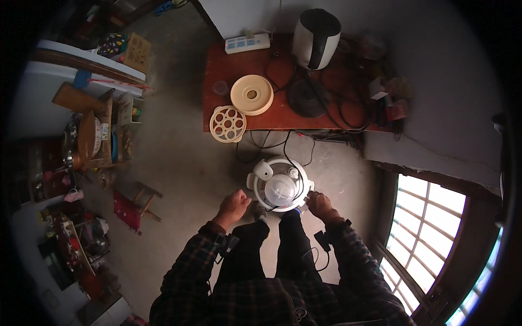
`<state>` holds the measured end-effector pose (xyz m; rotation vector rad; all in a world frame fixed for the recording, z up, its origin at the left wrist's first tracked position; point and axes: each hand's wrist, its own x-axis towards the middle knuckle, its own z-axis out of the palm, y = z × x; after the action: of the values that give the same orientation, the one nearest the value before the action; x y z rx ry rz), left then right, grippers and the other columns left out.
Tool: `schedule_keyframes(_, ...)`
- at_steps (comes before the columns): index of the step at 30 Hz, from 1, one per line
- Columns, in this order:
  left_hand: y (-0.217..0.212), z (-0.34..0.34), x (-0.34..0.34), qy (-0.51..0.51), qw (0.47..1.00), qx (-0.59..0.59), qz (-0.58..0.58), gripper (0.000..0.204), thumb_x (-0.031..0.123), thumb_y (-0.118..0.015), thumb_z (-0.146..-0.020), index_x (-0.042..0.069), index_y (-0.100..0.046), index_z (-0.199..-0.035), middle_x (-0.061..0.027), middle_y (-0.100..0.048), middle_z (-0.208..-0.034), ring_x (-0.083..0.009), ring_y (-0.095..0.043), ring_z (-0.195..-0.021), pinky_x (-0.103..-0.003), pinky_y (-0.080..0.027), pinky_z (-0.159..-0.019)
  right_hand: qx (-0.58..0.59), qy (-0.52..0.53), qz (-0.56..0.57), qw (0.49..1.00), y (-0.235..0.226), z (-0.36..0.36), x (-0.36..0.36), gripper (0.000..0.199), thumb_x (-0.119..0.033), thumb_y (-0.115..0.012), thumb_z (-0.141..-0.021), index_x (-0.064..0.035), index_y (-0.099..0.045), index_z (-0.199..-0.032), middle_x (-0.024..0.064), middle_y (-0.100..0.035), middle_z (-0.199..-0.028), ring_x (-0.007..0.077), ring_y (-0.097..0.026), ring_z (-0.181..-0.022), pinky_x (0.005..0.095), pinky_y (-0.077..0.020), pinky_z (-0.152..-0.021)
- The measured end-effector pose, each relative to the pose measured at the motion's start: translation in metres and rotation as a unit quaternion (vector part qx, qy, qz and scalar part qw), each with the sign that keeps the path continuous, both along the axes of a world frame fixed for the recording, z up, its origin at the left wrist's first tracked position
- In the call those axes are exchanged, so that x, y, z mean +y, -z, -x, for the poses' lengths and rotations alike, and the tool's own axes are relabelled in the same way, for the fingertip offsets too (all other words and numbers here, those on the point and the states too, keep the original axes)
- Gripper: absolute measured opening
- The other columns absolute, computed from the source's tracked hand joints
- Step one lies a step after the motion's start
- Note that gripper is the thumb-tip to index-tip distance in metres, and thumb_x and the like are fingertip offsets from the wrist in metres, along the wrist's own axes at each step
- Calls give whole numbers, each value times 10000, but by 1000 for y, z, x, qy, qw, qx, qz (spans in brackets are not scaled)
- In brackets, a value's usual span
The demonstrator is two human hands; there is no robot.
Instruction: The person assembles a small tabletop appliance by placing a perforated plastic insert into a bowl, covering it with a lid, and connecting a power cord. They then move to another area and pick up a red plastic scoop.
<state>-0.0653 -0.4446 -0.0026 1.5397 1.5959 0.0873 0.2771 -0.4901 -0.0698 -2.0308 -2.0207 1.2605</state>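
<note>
On the floor between my feet stands a round white electric cooker (261, 196), with side handles, a small knob and a white spout-like part on top. A clear domed cover (280, 190) sits at its middle, and a black cable (300, 176) runs down across it. My left hand (235, 204) is closed in a fist just left of the cooker, with nothing visible in it. Beside the cooker's right handle (310, 185), my right hand (319, 205) has its fingers curled. Whether they grip the handle or anything else is hidden.
Ahead is a red-brown table (217, 70) bearing a cream round tray (252, 87), a holed cream rack (228, 124) overhanging its edge, a power strip (248, 43), a white-black appliance (316, 41) and tangled cables. A small stool (128, 209) stands left; a barred window (427, 217) is right.
</note>
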Motion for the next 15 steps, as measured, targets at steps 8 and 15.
schedule_keyframes(8,11,22,22,54,997,-27,56,283,297,-696,-876,36,-587,-883,-167,-673,-792,-379,-668,-792,-482,-515,-697,118,28,-18,992,-4,89,94,222,-169,-608,-904,-44,-668,-1078,226,-699,-975,408,-679,-927,473,-547,-798)
schedule_keyframes(15,19,95,84,116,992,-25,49,251,281,-690,-871,52,-589,-847,-175,-663,-782,-400,-651,-791,-473,-513,-679,269,285,72,917,-2,210,164,366,-243,-593,-940,5,-607,-1208,174,-677,-1014,265,-690,-890,365,-566,-685)
